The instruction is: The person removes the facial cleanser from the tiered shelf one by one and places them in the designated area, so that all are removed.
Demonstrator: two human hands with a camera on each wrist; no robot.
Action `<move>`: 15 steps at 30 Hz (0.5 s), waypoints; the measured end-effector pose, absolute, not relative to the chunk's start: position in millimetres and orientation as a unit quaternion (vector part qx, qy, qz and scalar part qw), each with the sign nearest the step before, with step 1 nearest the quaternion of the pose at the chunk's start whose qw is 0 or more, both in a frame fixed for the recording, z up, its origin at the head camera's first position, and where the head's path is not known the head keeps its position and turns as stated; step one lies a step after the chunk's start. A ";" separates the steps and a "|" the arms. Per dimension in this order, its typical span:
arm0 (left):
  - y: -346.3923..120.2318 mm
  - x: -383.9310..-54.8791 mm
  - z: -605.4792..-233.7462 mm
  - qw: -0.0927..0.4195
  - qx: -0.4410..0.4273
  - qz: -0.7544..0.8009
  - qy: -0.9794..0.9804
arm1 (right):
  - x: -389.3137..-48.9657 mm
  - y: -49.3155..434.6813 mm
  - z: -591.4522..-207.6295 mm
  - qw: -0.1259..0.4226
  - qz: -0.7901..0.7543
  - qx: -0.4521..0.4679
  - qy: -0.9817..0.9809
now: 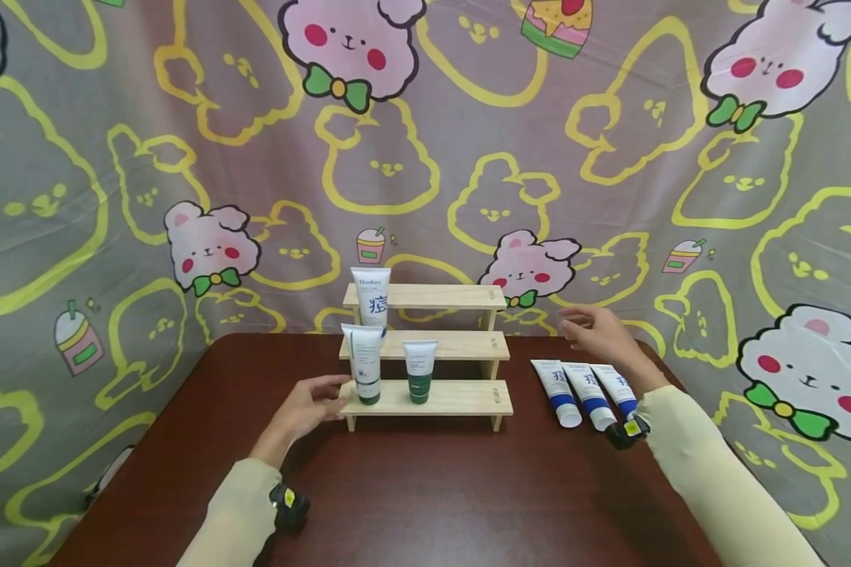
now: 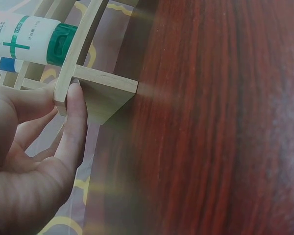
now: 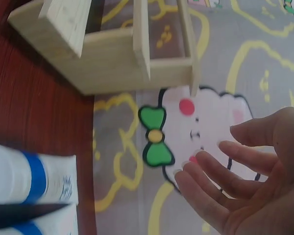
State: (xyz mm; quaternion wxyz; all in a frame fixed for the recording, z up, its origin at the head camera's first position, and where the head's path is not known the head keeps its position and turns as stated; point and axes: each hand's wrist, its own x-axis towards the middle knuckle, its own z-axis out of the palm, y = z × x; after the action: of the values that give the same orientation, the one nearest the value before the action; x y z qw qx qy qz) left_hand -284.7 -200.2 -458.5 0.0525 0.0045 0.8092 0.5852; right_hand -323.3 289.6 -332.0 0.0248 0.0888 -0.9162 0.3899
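Observation:
At the left end of a three-step wooden shelf (image 1: 461, 396), my left hand (image 1: 312, 405) pinches the lowest board's corner between thumb and fingers, as the left wrist view shows. Just beside it, a white tube with a green cap (image 1: 366, 362) stands on that board. A smaller white-and-green tube (image 1: 420, 372) is upright to its right. Behind them a white tube with blue lettering (image 1: 370, 293) stands on the middle step, its lower part partly hidden. My right hand (image 1: 606, 342) hovers right of the shelf with loosely bent fingers, holding nothing.
Three white-and-blue tubes lie side by side on the dark wooden table (image 1: 425, 496), right of the shelf; the nearest to it is the left tube (image 1: 557, 391). A patterned cloth (image 1: 425, 157) hangs behind the table and along both sides.

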 end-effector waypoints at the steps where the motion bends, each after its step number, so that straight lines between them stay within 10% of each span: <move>1: -200.2 -284.9 -458.7 0.053 0.005 0.583 0.810 | -323.1 286.0 -331.4 0.022 0.389 0.089 -0.917; 15: -201.5 -287.3 -460.8 0.052 0.006 0.586 0.809 | -325.4 232.4 -321.3 0.015 0.418 0.151 -0.895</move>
State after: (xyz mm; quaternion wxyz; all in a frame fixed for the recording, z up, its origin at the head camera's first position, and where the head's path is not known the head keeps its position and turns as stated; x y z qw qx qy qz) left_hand -287.3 -201.5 -460.8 0.0521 0.0063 0.8086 0.5860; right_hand -325.4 232.4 -321.3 0.0148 0.1509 -0.8955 0.4185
